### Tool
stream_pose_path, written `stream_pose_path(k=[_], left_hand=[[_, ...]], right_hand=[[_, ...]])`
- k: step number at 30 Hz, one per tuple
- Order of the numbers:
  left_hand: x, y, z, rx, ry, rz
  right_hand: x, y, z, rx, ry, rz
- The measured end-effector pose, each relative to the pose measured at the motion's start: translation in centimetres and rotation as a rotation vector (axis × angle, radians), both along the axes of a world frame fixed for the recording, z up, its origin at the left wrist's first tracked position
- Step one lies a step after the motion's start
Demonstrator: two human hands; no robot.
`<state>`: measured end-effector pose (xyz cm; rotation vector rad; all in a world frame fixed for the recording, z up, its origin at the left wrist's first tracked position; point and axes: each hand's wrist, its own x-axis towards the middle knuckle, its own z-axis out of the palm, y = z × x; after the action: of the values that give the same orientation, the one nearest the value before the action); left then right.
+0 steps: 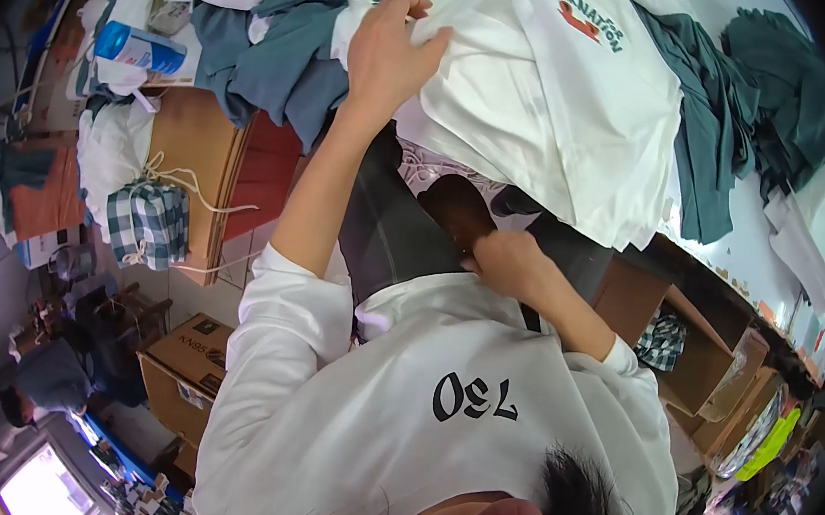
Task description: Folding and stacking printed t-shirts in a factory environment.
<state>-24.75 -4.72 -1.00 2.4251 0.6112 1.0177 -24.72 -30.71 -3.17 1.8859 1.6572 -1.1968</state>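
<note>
My left hand [393,59] is at the left edge of a white garment [522,78] with a dark green and red print, spread over the table and hanging off its near edge. Its thumb and fingers are apart, with no cloth visibly pinched between them. Down at my lap, my right hand [517,269] has its fingers curled closed. Beside it shows a dark brown, rounded thing [457,212], whose kind is unclear. What the right fingers hold, if anything, is hidden.
Dark green garments [273,52] lie heaped left of the white one, more dark green cloth [791,96] to the right. A blue can [141,48] lies at the left. Cardboard boxes [666,329] stand below the table, and a checked cloth bundle [148,220] hangs at the left.
</note>
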Motion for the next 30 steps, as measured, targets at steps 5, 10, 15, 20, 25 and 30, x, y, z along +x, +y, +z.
stream_pose_path(k=[5,10,15,20,25,30], left_hand=[[2.2,-1.2,3.8,0.009,-0.041,-0.119],[1.0,-6.1,11.9,0.163,-0.232,-0.318],[0.3,-6.7,15.8,0.414,-0.391,-0.4],[0.7,-6.6,17.4,0.403,-0.319,-0.38],[1.3,-7.2,17.6,0.378,-0.36,-0.429],[1.8,-7.5,17.4,0.411,-0.331,-0.428]], right_hand=[[3.0,3.3,4.9,1.159,0.194,-0.639],[10.8,9.1,2.1,1.634,-0.317,-0.542],[17.2,4.1,4.2,1.355,-0.488,-0.591],[17.0,-1.0,9.7,1.343,-0.597,-0.541],[16.0,-2.5,10.7,1.156,-0.527,-0.688],[16.9,4.5,7.3,0.985,-0.126,-0.559]])
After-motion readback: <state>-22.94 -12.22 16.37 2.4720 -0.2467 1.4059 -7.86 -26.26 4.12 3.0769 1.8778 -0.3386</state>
